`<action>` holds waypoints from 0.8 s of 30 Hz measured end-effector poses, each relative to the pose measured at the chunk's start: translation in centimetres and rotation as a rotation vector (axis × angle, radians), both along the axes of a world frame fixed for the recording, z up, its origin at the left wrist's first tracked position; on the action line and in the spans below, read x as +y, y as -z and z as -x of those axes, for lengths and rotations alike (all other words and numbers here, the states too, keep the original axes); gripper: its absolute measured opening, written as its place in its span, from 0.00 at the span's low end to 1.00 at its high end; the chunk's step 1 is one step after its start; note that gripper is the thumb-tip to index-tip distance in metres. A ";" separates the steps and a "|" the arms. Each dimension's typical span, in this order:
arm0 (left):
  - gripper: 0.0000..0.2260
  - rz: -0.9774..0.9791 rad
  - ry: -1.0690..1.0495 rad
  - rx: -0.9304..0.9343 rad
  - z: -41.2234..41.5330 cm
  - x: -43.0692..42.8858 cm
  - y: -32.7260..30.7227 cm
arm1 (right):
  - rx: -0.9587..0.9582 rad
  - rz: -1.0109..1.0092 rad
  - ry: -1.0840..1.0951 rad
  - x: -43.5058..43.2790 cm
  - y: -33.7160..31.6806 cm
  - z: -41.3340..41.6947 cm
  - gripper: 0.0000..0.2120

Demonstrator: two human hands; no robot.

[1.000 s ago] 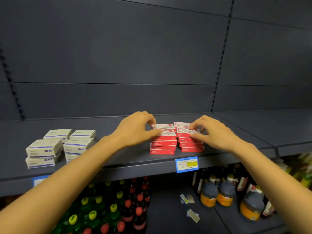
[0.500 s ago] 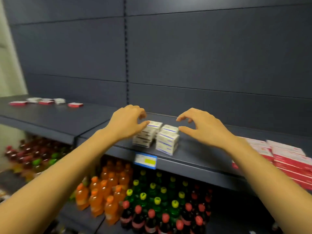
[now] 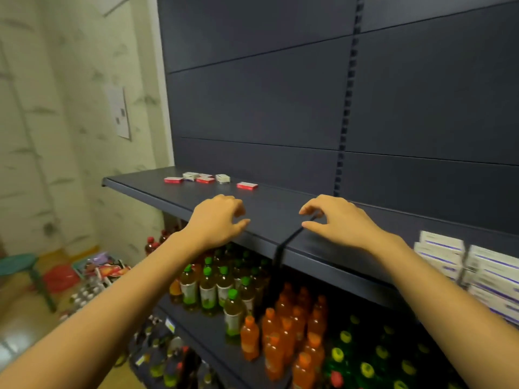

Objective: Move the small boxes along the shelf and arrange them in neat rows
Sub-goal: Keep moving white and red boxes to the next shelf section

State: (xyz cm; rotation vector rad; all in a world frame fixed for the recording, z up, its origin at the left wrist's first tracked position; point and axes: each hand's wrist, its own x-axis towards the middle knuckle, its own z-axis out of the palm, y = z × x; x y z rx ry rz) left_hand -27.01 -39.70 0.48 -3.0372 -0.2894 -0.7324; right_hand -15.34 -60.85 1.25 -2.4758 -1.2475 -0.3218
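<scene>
Dark shelf (image 3: 269, 203) runs from far left to near right w/ a tall slatted back panel (image 3: 280, 94) behind it; a seam splits it into two sections just between the hands. Below: lower shelves packed w/ bottles (image 3: 252, 304), green-capped far, orange nearer, yellow caps at near right. Left of the unit, a pale wall and floor clutter, plus a green stool (image 3: 19, 266), all well apart from the work.

Near right on the shelf: white boxes (image 3: 460, 262) stacked in tidy piles, blurred, edges roughly square to the shelf front. Far left on the shelf: the loose boxes (image 3: 207, 179), a few red, a few white, lying flat and scattered, not lined up, some touching, the rightmost red one apart from the rest.

Left hand (image 3: 216, 220) hovers over the shelf front edge, grip half spread, fingers curled, holding nothing. Right hand (image 3: 337, 220) same, thumb and forefinger apart, empty, near the seam. Both are short of the loose boxes.

Handling, as a guess: thin card cartons, prob. light and stiff enough to slide on the smooth shelf w/o lifting. Best taken by the long side edges, thumb one side, fingers the other; flat faces may dent if squeezed. Light boxes could skid or spin when pushed, so push square on.

Obstacles: shelf between hands and boxes is bare; only the seam might catch an edge while sliding toward the stacks.
</scene>
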 end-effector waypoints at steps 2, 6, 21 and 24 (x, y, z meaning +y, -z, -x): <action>0.15 0.001 -0.002 0.006 0.3 3.5 0.0 | -0.005 0.007 -0.002 3.7 0.1 0.0 0.12; 0.15 0.024 -0.012 0.011 0.8 9.7 0.4 | -0.001 0.010 -0.006 10.2 0.6 0.0 0.13; 0.15 0.093 -0.084 0.055 -3.0 26.4 1.7 | 0.079 0.090 0.019 29.4 0.6 -6.8 0.13; 0.15 0.069 -0.085 0.082 -5.7 29.6 1.3 | 0.027 0.144 0.088 32.8 1.0 -9.8 0.14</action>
